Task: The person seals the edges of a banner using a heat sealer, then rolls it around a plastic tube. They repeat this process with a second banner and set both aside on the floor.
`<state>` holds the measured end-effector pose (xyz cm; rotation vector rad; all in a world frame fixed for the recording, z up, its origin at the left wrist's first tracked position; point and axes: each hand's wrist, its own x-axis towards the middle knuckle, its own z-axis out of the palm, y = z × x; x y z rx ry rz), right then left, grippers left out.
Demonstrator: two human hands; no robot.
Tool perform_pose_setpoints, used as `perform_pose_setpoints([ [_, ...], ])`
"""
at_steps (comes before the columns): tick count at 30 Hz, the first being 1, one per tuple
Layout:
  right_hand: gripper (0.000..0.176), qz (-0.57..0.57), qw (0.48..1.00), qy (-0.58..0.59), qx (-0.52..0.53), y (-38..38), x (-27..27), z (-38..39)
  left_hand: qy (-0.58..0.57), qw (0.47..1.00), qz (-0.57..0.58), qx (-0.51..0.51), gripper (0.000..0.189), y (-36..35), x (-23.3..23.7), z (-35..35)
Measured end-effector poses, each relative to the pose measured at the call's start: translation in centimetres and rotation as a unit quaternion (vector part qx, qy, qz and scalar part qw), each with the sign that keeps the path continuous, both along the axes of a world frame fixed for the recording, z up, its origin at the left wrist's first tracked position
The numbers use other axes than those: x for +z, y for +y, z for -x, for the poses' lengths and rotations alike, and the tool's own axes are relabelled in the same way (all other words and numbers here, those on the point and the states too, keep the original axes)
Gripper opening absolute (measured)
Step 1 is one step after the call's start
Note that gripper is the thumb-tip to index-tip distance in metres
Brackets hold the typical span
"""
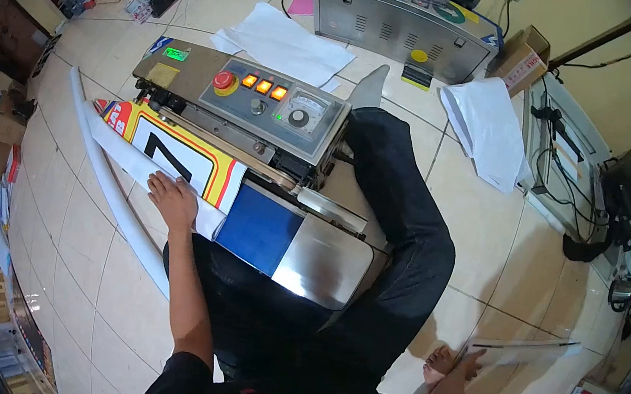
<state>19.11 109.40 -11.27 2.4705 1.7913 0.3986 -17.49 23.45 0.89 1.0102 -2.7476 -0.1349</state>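
My left hand lies flat, fingers stretched, on the folded white edge of a printed banner in yellow, red and white with a black figure. The banner runs along the near side of a sealing machine with lit orange switches, a red button and a dial. Low at the right, beside my bare foot, my right hand has its fingers closed at the end of a long white strip with a dark line along it. Its grip is partly hidden.
A blue and steel plate extends from the machine between my legs. A long white roll lies on the left floor. A second machine, white sheets, a cardboard box and a frame with cables stand beyond.
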Motion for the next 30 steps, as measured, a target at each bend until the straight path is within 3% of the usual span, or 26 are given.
perform_pose_setpoints([
  [4,0.092,-0.015,0.988,0.150,-0.017,2.1,-3.5,2.4,-0.004,1.000,0.021,-0.001,0.067,-1.0,-0.9,0.1],
  [9,0.093,0.104,0.973,-0.017,0.204,2.4,-5.8,12.5,0.004,1.000,0.030,0.003,0.068,-1.3,-1.7,0.3],
  [11,0.107,0.006,0.982,0.138,0.125,2.8,-7.6,16.8,0.011,1.000,0.027,0.003,0.068,-1.3,-2.0,0.5],
  [15,0.099,-0.056,0.974,0.180,0.126,0.5,-8.9,21.7,0.014,0.999,0.021,0.024,0.069,-1.2,-1.9,0.9],
  [20,0.097,-0.031,0.968,0.203,0.147,-1.5,-8.8,21.2,0.032,0.999,0.016,0.006,0.069,-3.4,-3.0,1.3],
  [22,0.104,0.036,0.947,0.281,0.153,-2.4,-7.3,20.4,0.036,0.999,0.032,0.003,0.068,-4.2,-3.6,1.5],
  [26,0.098,0.021,0.964,0.203,0.171,-2.1,-10.0,19.3,0.054,0.997,0.060,-0.009,0.067,-5.8,-5.1,1.7],
  [27,0.093,-0.034,0.963,0.131,0.231,-2.4,-11.3,18.9,0.051,0.997,0.057,-0.007,0.067,-5.8,-5.1,1.7],
  [29,0.084,0.017,0.972,0.038,0.231,-4.4,-10.7,19.7,0.025,0.996,0.086,-0.022,0.064,-6.9,-5.7,1.8],
  [30,0.079,0.033,0.964,0.078,0.253,-4.9,-10.3,19.5,0.043,0.996,0.071,-0.023,0.063,-6.8,-5.4,1.7],
])
